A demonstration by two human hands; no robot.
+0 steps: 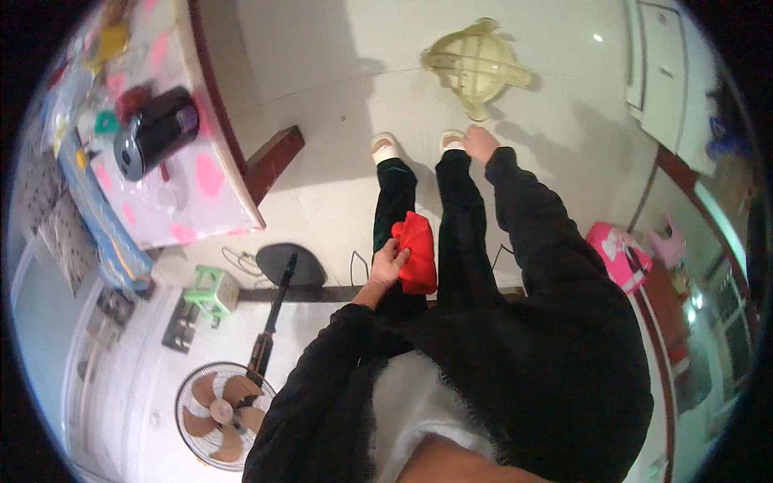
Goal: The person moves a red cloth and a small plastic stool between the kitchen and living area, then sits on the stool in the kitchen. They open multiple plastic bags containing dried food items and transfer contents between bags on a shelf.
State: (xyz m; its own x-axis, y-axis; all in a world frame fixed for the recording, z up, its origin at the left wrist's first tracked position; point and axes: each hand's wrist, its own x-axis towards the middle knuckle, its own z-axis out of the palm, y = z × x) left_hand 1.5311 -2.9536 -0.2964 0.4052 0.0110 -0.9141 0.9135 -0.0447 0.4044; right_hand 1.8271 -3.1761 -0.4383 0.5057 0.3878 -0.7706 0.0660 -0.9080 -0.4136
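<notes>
Close in, one left hand [390, 263] curled shut around one red cloth [418, 251], held against the left thigh, between the legs in dark trousers. One right hand [481, 143] stretched out far, down near the right foot; fingers look loosely open, nothing held that I can see. Two feet in two pale slippers [385, 147] on the white tiled floor [322, 72]. Left of the legs: one standing fan [225, 414] with its round black base [288, 265], one small green stool [212, 291]. Right side: one pink box [619, 254]. Further left, one bench [181, 193] with a pink-heart cover, one dark cylindrical pot [155, 132] on it, some small clutter too blurred to count. Farthest, one pale yellow plastic frame [477, 66] lying on the floor just beyond the right hand, not touching it.
</notes>
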